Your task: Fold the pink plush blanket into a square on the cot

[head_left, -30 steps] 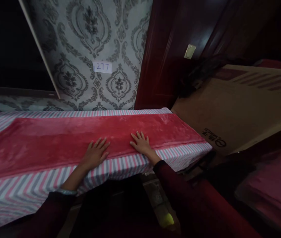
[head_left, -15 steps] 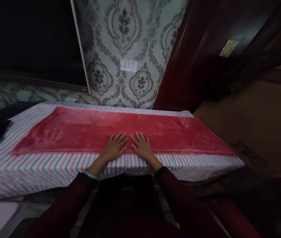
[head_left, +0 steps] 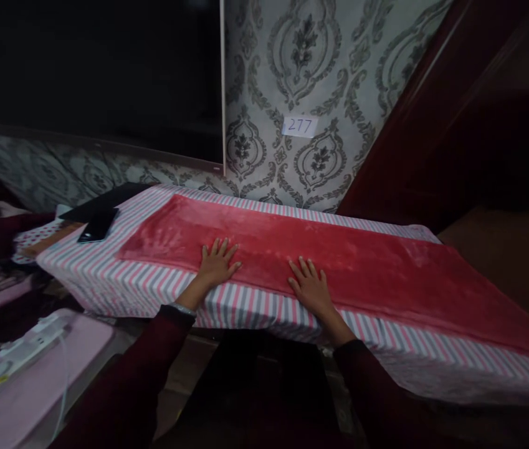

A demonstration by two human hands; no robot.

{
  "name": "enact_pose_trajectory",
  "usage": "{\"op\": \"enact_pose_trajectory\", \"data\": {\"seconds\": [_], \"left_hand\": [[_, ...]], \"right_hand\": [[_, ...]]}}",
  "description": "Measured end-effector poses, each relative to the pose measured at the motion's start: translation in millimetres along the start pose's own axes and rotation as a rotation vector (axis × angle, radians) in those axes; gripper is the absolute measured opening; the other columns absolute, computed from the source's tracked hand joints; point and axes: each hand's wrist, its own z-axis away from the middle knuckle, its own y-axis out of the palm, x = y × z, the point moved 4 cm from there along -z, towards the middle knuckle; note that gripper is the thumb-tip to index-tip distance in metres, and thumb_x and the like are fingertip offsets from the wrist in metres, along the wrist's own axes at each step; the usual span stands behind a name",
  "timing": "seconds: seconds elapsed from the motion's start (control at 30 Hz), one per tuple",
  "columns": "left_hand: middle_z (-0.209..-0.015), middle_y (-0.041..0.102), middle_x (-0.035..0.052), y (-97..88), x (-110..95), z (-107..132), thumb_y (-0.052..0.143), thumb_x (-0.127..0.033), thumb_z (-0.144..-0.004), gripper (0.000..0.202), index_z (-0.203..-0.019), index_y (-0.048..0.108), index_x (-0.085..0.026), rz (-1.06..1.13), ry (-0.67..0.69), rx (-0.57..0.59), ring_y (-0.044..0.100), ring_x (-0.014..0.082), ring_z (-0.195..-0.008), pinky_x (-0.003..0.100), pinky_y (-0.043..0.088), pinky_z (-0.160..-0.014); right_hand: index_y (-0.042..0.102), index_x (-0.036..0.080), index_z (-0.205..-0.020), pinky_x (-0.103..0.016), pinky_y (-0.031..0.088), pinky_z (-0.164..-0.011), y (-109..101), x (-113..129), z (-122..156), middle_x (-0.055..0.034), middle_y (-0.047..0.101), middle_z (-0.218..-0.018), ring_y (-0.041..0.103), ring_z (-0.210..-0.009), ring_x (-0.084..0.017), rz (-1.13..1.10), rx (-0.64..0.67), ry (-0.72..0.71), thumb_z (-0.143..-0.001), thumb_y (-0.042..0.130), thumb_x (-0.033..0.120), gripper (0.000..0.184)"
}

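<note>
In the head view, a long red cloth [head_left: 264, 234] lies flat along a table covered with a striped sheet [head_left: 245, 308], and every place here is told from that cloth. The left hand [head_left: 216, 268] rests palm down on its near edge, towards its left end, with the fingers spread and pointing across it. The right hand [head_left: 312, 290] rests the same way, farther right along the same edge and well apart from the other hand. The grip of each of the 2 hands is open and flat, touching the cloth and pinching nothing. The step in hand looks like smoothing or pressing the surface; faint rubbed marks show near the cloth's left end. As a judgement, the next move calls for flat palms and light, even pressure, so that the near edge is not dragged askew. A phone [head_left: 99, 226] lies beyond the cloth's left end, apart from it. Behind the cloth, a paper label [head_left: 300, 126] reading 277 is on the patterned wall [head_left: 357, 93], and a television [head_left: 100, 81] stands behind and to the left of it.
</note>
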Motion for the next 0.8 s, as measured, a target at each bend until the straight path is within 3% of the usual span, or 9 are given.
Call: {"op": "enact_pose_trajectory", "data": {"seconds": [0.2,0.3,0.37,0.47,0.6,0.7,0.8], "left_hand": [[-0.170,0.021,0.0107,-8.3,3.8,1.7,0.041,-0.057,-0.100,0.066,-0.160,0.032,-0.030,0.076,0.023,0.021,0.015,0.0347,-0.157,0.066,0.013,-0.122],[-0.168,0.026,0.0120,-23.4,32.9,2.2,0.037,-0.055,-0.102,0.064,-0.159,0.034,-0.026,0.075,-0.023,-0.035,0.020,0.0328,-0.156,0.065,0.010,-0.123],[-0.168,0.026,0.0144,-30.5,61.5,4.2,0.036,-0.055,-0.102,0.065,-0.159,0.035,-0.024,0.042,-0.134,-0.063,0.019,0.0360,-0.156,0.068,0.007,-0.122],[-0.170,0.018,0.0142,-27.7,97.6,8.5,0.036,-0.059,-0.101,0.070,-0.162,0.029,-0.024,0.020,-0.289,-0.001,0.010,0.0399,-0.157,0.071,0.008,-0.120],[-0.172,0.011,0.0084,-16.3,112.4,10.3,0.036,-0.062,-0.100,0.070,-0.162,0.025,-0.032,0.004,-0.342,0.038,0.005,0.0386,-0.158,0.070,0.011,-0.120],[-0.170,0.025,0.0066,-20.2,117.8,11.0,0.041,-0.056,-0.100,0.063,-0.158,0.036,-0.034,-0.003,-0.322,-0.036,0.018,0.0359,-0.156,0.063,0.021,-0.120],[-0.166,0.033,0.0115,-35.5,142.1,17.7,0.037,-0.043,-0.102,0.056,-0.154,0.044,-0.026,-0.031,-0.404,-0.132,0.022,0.0355,-0.154,0.061,0.024,-0.119]], "right_hand": [[0.028,0.035,-0.162,-0.060,0.024,-0.120,7.3,-2.1,-0.4,-0.0031,0.019,-0.170,0.017,-0.156,-0.029,0.054,-0.031,-0.018,-0.105,0.029,0.044,0.058],[0.030,0.035,-0.162,-0.060,0.027,-0.119,10.9,-3.4,-0.6,-0.0028,0.021,-0.170,0.019,-0.156,-0.030,0.073,-0.038,-0.028,-0.104,0.029,0.043,0.059],[0.031,0.033,-0.161,-0.060,0.028,-0.119,14.1,-4.7,-0.9,-0.0032,0.021,-0.170,0.019,-0.156,-0.030,0.085,-0.034,-0.033,-0.103,0.029,0.042,0.059],[0.033,0.033,-0.161,-0.060,0.029,-0.118,18.2,-6.6,-1.4,-0.0039,0.023,-0.169,0.021,-0.155,-0.029,0.102,-0.054,-0.038,-0.102,0.029,0.042,0.059],[0.036,0.032,-0.160,-0.060,0.030,-0.117,20.5,-7.1,-0.7,-0.0043,0.026,-0.168,0.025,-0.154,-0.029,0.117,-0.084,-0.057,-0.104,0.026,0.040,0.057],[0.036,0.031,-0.160,-0.059,0.031,-0.117,21.2,-7.5,0.2,-0.0043,0.027,-0.168,0.026,-0.154,-0.030,0.133,-0.095,-0.061,-0.105,0.025,0.040,0.057],[0.035,0.031,-0.160,-0.058,0.032,-0.117,23.1,-8.2,-0.4,-0.0040,0.027,-0.168,0.026,-0.154,-0.030,0.146,-0.112,-0.067,-0.105,0.026,0.041,0.057]]}}
